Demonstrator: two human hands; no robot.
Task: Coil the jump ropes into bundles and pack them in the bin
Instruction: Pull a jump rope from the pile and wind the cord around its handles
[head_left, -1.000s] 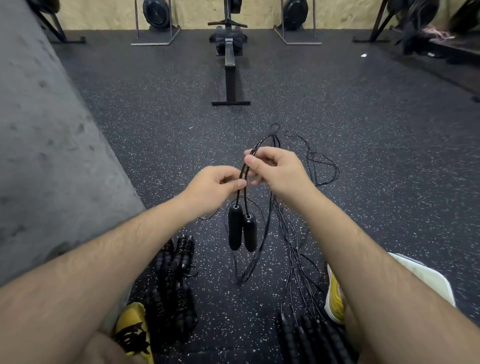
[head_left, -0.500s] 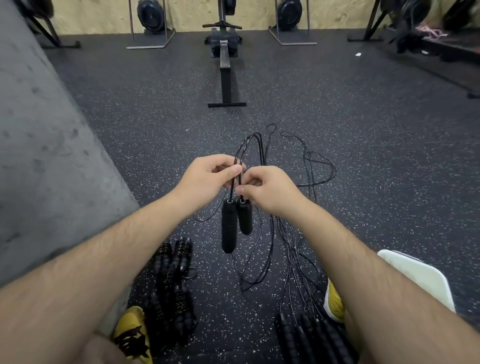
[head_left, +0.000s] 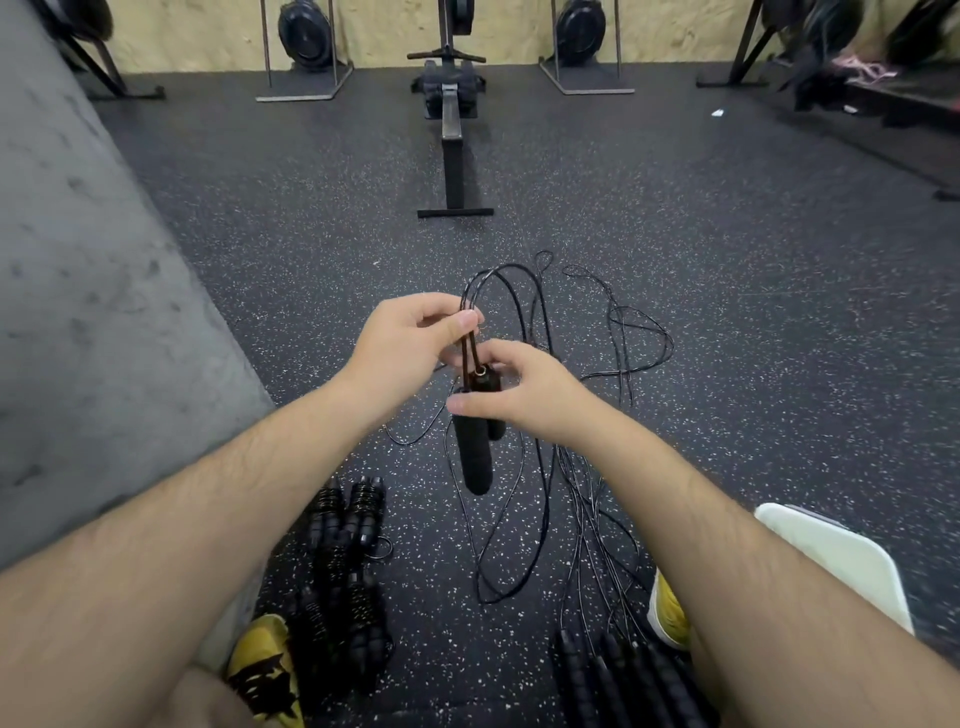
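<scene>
Rope handles (head_left: 475, 462), tops hidden, gripped by right hand (head_left: 524, 389); left hand (head_left: 410, 343) pinches cord (head_left: 470, 345).

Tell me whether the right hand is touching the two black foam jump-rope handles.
Touching. The head view shows the right hand curled around the tops of the black foam handles, thumb across their front.

Hands in view: 2, left hand (head_left: 410, 348) and right hand (head_left: 524, 395). Between them 1 jump rope (head_left: 469, 348) with 2 black handles (head_left: 475, 457). Also: yellow shoes (head_left: 265, 670), 2; white bin (head_left: 841, 561), 1; rowing machine (head_left: 452, 150), 1. Coiled bundles (head_left: 343, 571) and loose ropes (head_left: 587, 519) on the floor are too tangled to count.
</scene>
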